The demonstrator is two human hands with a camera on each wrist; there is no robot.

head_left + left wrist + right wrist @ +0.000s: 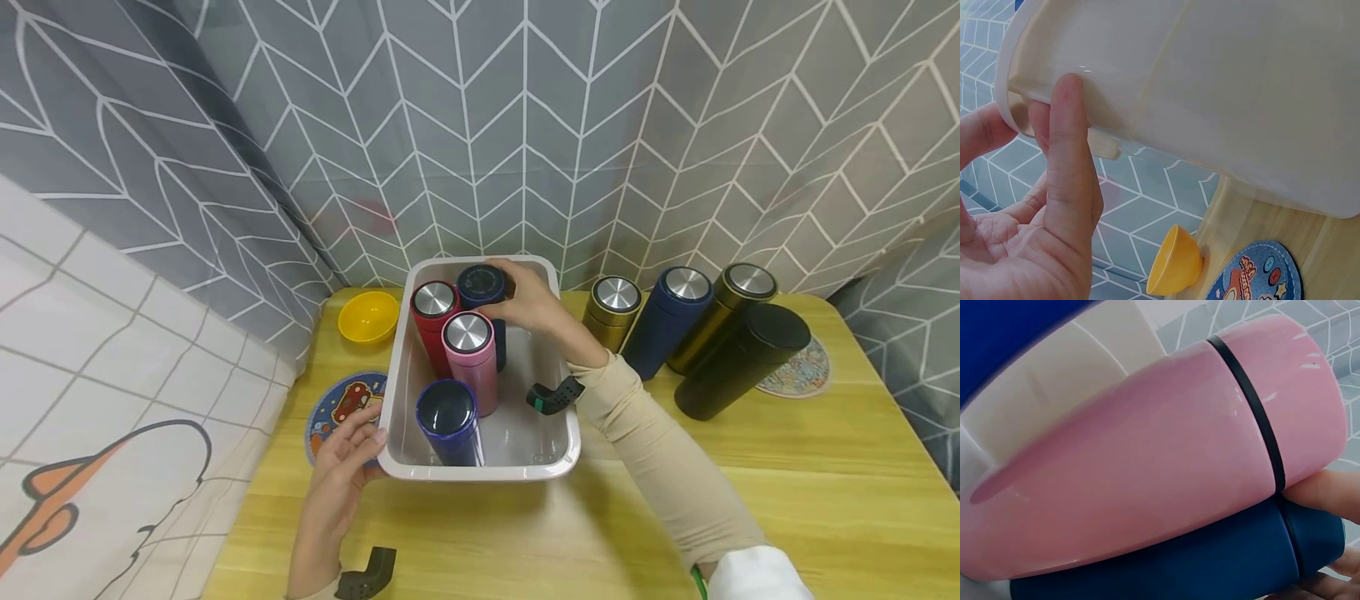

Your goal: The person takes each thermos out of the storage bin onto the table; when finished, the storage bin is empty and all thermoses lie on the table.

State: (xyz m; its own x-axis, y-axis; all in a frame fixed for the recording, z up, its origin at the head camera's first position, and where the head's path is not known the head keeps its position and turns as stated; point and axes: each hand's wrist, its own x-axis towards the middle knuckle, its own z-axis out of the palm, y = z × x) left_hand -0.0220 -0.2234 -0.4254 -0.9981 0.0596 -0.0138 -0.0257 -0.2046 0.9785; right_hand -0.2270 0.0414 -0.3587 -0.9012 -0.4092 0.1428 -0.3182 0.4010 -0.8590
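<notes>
head view, right hand (534,302) curled round the dark blue bottle (481,285), inside the white tub (487,473), beside a red bottle (432,329) and a pink bottle (472,362), left hand (347,458) gripping the tub's near left corner

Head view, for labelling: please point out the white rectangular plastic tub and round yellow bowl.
White rectangular plastic tub (480,473), head view: its near rim.
Round yellow bowl (368,317), head view: its inside.

Near the far edge of the wood-grained tabletop (825,500), we are seeing a smooth, glossy plastic bin (480,473); inside, the pink flask (474,379) is gleaming under its brushed-metal lid (467,332), while the navy flask (1179,562) is looking satiny.
</notes>
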